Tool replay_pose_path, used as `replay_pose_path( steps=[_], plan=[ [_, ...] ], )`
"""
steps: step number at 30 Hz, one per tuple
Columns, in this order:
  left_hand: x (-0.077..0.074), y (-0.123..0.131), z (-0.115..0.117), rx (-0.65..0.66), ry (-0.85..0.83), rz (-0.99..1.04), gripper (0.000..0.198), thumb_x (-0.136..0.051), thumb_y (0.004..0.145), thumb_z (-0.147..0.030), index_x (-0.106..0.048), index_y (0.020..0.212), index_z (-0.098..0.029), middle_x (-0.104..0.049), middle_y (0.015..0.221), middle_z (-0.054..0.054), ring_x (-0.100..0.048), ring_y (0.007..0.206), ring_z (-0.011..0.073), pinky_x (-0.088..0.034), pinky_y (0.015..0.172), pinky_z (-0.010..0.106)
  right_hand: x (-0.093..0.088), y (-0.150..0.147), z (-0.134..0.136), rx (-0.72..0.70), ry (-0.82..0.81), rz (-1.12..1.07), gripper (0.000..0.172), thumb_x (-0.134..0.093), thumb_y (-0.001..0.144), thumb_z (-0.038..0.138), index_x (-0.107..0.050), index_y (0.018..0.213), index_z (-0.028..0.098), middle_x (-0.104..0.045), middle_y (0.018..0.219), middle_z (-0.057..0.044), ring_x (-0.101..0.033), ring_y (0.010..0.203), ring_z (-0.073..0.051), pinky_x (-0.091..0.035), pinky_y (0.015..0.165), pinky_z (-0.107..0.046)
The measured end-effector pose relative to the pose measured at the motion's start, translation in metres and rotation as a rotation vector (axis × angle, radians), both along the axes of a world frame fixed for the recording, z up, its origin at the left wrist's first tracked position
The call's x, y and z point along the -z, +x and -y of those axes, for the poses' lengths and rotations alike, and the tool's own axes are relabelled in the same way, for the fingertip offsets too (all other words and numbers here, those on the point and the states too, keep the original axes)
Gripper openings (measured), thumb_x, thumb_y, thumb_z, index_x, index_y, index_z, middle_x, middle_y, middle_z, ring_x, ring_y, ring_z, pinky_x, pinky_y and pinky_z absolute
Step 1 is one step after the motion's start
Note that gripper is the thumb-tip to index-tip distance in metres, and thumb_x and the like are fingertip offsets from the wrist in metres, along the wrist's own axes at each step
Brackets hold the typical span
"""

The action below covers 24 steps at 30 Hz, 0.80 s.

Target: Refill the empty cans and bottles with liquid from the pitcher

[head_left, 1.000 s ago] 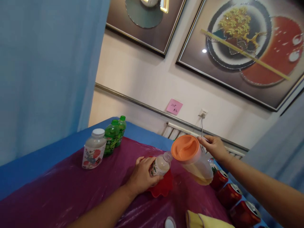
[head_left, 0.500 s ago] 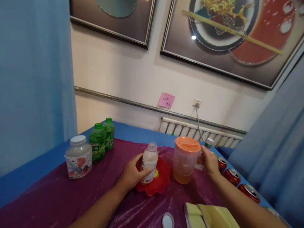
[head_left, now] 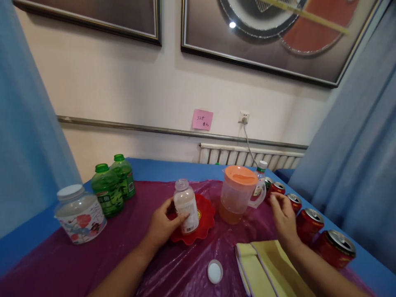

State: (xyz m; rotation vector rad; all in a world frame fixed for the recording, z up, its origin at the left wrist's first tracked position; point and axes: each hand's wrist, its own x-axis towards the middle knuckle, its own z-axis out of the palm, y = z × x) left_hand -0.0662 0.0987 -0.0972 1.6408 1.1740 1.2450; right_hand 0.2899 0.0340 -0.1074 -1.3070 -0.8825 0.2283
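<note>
My left hand [head_left: 162, 225] is wrapped round a small uncapped bottle [head_left: 185, 205] of pale milky drink, which stands upright on a red scalloped plate [head_left: 206, 214]. A clear pitcher [head_left: 236, 194] with an orange lid and a little amber liquid stands on the purple cover just right of the plate. My right hand [head_left: 283, 216] hovers beside the pitcher's handle, apart from it, fingers loosely curled and holding nothing. A white bottle cap [head_left: 214, 272] lies near the front edge.
Two green bottles [head_left: 113, 187] and a floral jar with a white lid [head_left: 79, 214] stand at the left. Several red cans [head_left: 309, 222] line the right edge. A folded yellow cloth [head_left: 266, 268] lies at the front right. Blue curtains hang on both sides.
My right hand set the tilted pitcher down upright beside the plate and let go of its handle. The left hand kept hold of the small bottle, which went from tilted to upright.
</note>
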Motion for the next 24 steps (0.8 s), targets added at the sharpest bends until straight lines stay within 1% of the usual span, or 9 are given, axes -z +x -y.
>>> replay_pose_path(
  steps=[4,6,8,11,14,16,18,20,24],
  plan=[
    [-0.002,0.001,0.0,-0.003,-0.006,0.04,0.065,-0.082,0.063,-0.054,-0.065,0.111,-0.015,-0.077,0.111,0.013,-0.074,0.1,0.0321,-0.06,0.091,0.048,0.011,-0.043,0.048,-0.395,-0.096,0.372,0.018,-0.066,0.084,0.032,-0.071,0.1,0.024,-0.072,0.097,-0.006,-0.068,0.084,-0.024,-0.056,0.074,-0.035],
    [-0.001,0.0,-0.002,-0.011,0.014,0.023,0.067,-0.083,0.061,-0.055,-0.064,0.111,-0.015,-0.077,0.11,0.013,-0.074,0.1,0.0318,-0.06,0.092,0.048,0.015,-0.069,0.064,-0.625,-0.154,0.55,0.026,-0.07,0.077,0.022,-0.073,0.101,0.03,-0.073,0.105,-0.006,-0.069,0.094,-0.029,-0.057,0.083,-0.043],
    [0.0,-0.002,-0.003,-0.025,0.032,-0.002,0.069,-0.083,0.061,-0.056,-0.064,0.113,-0.015,-0.077,0.111,0.013,-0.074,0.099,0.0315,-0.06,0.092,0.048,0.021,-0.091,0.069,-0.783,-0.223,0.722,0.046,-0.077,0.067,0.016,-0.072,0.109,0.036,-0.074,0.111,-0.006,-0.069,0.098,-0.034,-0.057,0.089,-0.048],
    [0.001,-0.004,-0.005,-0.047,0.061,-0.048,0.07,-0.082,0.062,-0.056,-0.063,0.115,-0.015,-0.076,0.112,0.014,-0.074,0.098,0.0316,-0.06,0.091,0.048,0.039,-0.111,0.059,-0.847,-0.277,0.949,0.062,-0.086,0.06,0.024,-0.069,0.118,0.037,-0.074,0.115,-0.006,-0.07,0.096,-0.035,-0.057,0.088,-0.047],
    [0.0,-0.005,-0.005,-0.058,0.083,-0.096,0.068,-0.081,0.063,-0.054,-0.063,0.115,-0.016,-0.077,0.111,0.013,-0.075,0.097,0.0316,-0.06,0.09,0.048,0.057,-0.121,0.043,-0.836,-0.31,1.167,0.056,-0.088,0.057,0.047,-0.073,0.108,0.03,-0.076,0.101,-0.006,-0.07,0.083,-0.031,-0.059,0.077,-0.041],
    [-0.001,-0.005,-0.004,-0.056,0.089,-0.114,0.066,-0.08,0.063,-0.053,-0.063,0.115,-0.016,-0.077,0.11,0.013,-0.075,0.096,0.0315,-0.06,0.09,0.047,0.058,-0.123,0.037,-0.822,-0.319,1.262,0.054,-0.087,0.056,0.052,-0.074,0.101,0.026,-0.074,0.091,-0.006,-0.068,0.077,-0.029,-0.058,0.071,-0.038],
    [-0.001,-0.005,-0.003,-0.058,0.1,-0.131,0.066,-0.08,0.064,-0.052,-0.063,0.116,-0.015,-0.077,0.11,0.013,-0.075,0.096,0.0312,-0.061,0.089,0.046,0.043,-0.125,0.035,-0.788,-0.256,1.256,0.054,-0.084,0.062,0.047,-0.072,0.109,0.023,-0.072,0.092,-0.007,-0.066,0.079,-0.027,-0.056,0.071,-0.037],
    [0.0,-0.005,-0.002,-0.067,0.129,-0.148,0.066,-0.08,0.064,-0.05,-0.062,0.118,-0.016,-0.077,0.111,0.013,-0.075,0.097,0.0308,-0.06,0.09,0.045,0.014,-0.126,0.032,-0.75,-0.151,1.141,0.054,-0.076,0.074,0.036,-0.066,0.126,0.025,-0.069,0.101,-0.007,-0.063,0.087,-0.025,-0.054,0.075,-0.034],
    [0.001,-0.006,0.002,-0.081,0.203,-0.201,0.063,-0.078,0.067,-0.044,-0.062,0.123,-0.02,-0.076,0.116,0.01,-0.073,0.102,0.03,-0.059,0.092,0.045,-0.046,-0.133,0.005,-0.721,0.086,0.685,0.036,-0.054,0.096,0.025,-0.061,0.13,0.029,-0.062,0.105,-0.006,-0.06,0.092,-0.019,-0.051,0.081,-0.031]
  ],
)
